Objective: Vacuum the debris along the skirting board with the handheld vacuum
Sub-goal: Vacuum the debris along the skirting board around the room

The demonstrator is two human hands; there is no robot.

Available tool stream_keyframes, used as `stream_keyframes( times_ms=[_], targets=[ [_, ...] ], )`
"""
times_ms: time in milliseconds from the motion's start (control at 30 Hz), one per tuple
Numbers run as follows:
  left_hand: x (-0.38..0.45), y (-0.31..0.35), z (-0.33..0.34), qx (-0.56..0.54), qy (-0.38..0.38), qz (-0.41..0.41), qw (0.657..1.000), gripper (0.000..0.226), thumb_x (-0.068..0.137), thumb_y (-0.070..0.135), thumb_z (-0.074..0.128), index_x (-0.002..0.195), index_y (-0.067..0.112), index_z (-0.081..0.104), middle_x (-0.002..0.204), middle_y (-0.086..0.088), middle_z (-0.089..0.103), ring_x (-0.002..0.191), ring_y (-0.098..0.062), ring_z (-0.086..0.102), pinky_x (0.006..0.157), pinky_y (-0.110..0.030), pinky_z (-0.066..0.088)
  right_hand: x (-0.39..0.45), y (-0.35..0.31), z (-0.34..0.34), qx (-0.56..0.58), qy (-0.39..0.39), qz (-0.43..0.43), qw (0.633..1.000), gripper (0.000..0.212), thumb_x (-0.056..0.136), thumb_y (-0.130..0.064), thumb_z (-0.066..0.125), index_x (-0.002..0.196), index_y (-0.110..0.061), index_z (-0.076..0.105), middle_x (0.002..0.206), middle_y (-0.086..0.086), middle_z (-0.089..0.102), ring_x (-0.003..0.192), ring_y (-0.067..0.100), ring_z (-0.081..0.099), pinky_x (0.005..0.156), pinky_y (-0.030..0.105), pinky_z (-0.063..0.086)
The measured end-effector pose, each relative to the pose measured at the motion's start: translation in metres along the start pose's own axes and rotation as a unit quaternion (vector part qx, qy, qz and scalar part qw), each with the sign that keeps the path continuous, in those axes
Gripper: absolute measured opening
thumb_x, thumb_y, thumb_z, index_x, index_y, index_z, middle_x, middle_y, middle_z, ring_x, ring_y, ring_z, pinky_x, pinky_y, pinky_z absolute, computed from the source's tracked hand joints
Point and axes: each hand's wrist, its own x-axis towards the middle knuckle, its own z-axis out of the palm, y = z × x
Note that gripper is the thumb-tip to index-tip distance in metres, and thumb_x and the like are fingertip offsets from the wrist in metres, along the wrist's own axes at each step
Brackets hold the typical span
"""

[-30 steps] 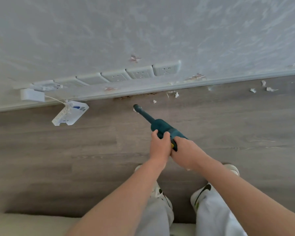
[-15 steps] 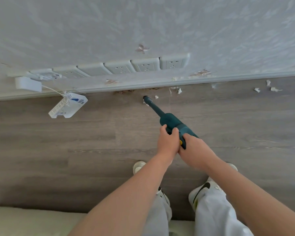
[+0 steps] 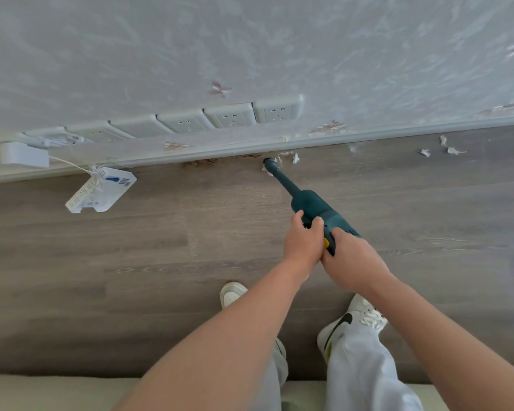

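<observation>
Debris (image 3: 295, 158) lies in white scraps against the skirting board (image 3: 368, 137), touching the nozzle tip of the handheld vacuum (image 3: 309, 203). Left hand (image 3: 304, 243) curls its fingers round the teal body, and right hand (image 3: 352, 262) grips the rear handle, both arms outstretched.

Both bare forearms reach forward and meet out in front of the body. The left hand (image 3: 304, 241) curls its fingers over the top of the vacuum (image 3: 315, 207), and the right hand (image 3: 352, 262) grips the handle just behind it. The two hands touch, knuckles up, wrists fairly straight.
</observation>
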Motion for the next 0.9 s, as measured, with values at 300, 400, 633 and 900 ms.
stream_keyframes(
  times_ms=[300, 400, 633, 900],
  targets=[
    [0.011, 0.018, 0.034, 0.044, -0.092, 0.003, 0.995, 0.077, 0.090, 0.050, 0.042, 0.162, 0.028, 0.023, 0.159, -0.003, 0.043, 0.142, -0.027, 0.045, 0.119, -0.051, 0.036, 0.006, 0.025, -0.013, 0.038, 0.039, 0.054, 0.997, 0.014, 0.099, -0.025, 0.052, 0.095, -0.012, 0.051, 0.077, 0.001, 0.057, 0.064, 0.012, 0.052, 0.056, 0.029, 0.040],
    [0.009, 0.017, 0.052, 0.058, -0.090, 0.011, 0.994, 0.082, 0.085, 0.053, 0.042, 0.161, 0.026, 0.026, 0.155, -0.005, 0.049, 0.139, -0.027, 0.049, 0.117, -0.051, 0.038, -0.001, 0.041, -0.019, 0.041, 0.040, 0.070, 0.996, 0.014, 0.098, -0.024, 0.052, 0.093, -0.011, 0.051, 0.077, 0.002, 0.057, 0.064, 0.014, 0.053, 0.053, 0.029, 0.038],
    [0.001, 0.023, 0.040, 0.033, 0.013, 0.013, 0.999, 0.059, 0.100, 0.038, 0.045, 0.156, 0.023, 0.038, 0.145, -0.004, 0.057, 0.133, -0.028, 0.053, 0.112, -0.048, 0.042, 0.011, 0.027, -0.032, 0.019, -0.011, 0.008, 1.000, 0.010, 0.097, -0.022, 0.052, 0.091, -0.014, 0.048, 0.076, -0.001, 0.055, 0.063, 0.012, 0.051, 0.057, 0.030, 0.039],
    [0.006, 0.034, 0.018, 0.011, -0.006, -0.006, 1.000, 0.047, 0.099, 0.034, 0.045, 0.144, 0.020, 0.049, 0.121, 0.002, 0.063, 0.118, -0.024, 0.058, 0.105, -0.043, 0.047, 0.024, 0.004, -0.028, 0.016, -0.018, 0.007, 1.000, 0.008, 0.098, -0.021, 0.050, 0.094, -0.015, 0.045, 0.072, -0.004, 0.050, 0.065, 0.016, 0.051, 0.064, 0.032, 0.043]
  ],
)
